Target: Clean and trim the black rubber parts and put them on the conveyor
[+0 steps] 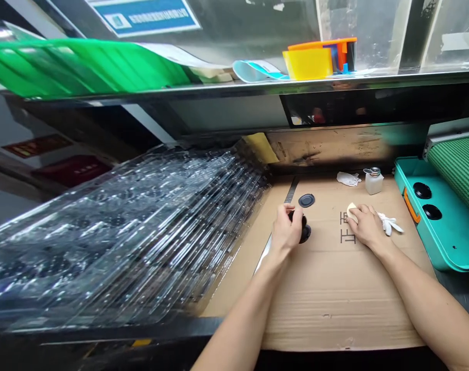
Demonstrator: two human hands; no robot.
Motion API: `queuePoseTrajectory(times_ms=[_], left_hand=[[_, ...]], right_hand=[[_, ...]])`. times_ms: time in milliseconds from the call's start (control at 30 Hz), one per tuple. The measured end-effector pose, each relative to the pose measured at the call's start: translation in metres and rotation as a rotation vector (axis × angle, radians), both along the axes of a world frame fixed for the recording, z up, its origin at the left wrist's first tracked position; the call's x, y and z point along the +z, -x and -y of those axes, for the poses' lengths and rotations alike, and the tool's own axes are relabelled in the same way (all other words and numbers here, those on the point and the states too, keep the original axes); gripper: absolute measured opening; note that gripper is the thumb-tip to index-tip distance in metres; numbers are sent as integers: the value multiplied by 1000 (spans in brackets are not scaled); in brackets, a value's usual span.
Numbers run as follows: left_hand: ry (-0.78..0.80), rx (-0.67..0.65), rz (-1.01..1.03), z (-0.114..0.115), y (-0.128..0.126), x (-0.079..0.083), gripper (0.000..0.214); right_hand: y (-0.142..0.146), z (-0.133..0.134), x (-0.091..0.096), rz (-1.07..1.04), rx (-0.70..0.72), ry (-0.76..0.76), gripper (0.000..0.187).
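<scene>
My left hand (285, 233) is closed around a small black rounded part, partly hidden by the fingers. Just under and beside it shows another black rounded piece (305, 235); whether the two are joined I cannot tell. A flat dark oval piece (306, 200) lies on the cardboard (334, 299) beyond this hand. Over to the right, my right hand (366, 224) rests low on the cardboard with its fingers closed on a small cream-coloured pad (351, 210). A white glove (391, 224) lies partly behind that wrist.
Clear plastic blister trays (149, 232) are stacked at left. A dispenser bottle (374, 182) and a crumpled white cloth (348, 179) stand behind. At right is a teal tray (450, 237) with two black round parts (432, 212), beside a green conveyor belt (460, 162). Overhead runs a shelf (249, 88).
</scene>
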State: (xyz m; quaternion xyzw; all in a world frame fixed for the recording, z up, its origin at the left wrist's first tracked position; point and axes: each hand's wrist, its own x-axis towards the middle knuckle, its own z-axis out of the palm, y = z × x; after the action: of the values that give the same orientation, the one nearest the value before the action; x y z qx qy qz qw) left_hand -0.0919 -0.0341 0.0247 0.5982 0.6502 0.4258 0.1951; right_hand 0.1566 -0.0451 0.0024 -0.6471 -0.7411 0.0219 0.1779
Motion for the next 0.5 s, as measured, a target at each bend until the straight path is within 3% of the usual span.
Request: queuePoseTrajectory(times_ms=[100, 233, 500], left_hand=[[225, -71, -248, -6, 22, -6, 41], [355, -174, -506, -5, 18, -7, 50], [480, -483, -641, -1, 32, 17, 77]], right_hand=[[1, 0, 0, 7, -5, -4, 29], [1, 1, 0, 16, -12, 4, 28], [0, 0, -1, 3, -7, 21, 28]])
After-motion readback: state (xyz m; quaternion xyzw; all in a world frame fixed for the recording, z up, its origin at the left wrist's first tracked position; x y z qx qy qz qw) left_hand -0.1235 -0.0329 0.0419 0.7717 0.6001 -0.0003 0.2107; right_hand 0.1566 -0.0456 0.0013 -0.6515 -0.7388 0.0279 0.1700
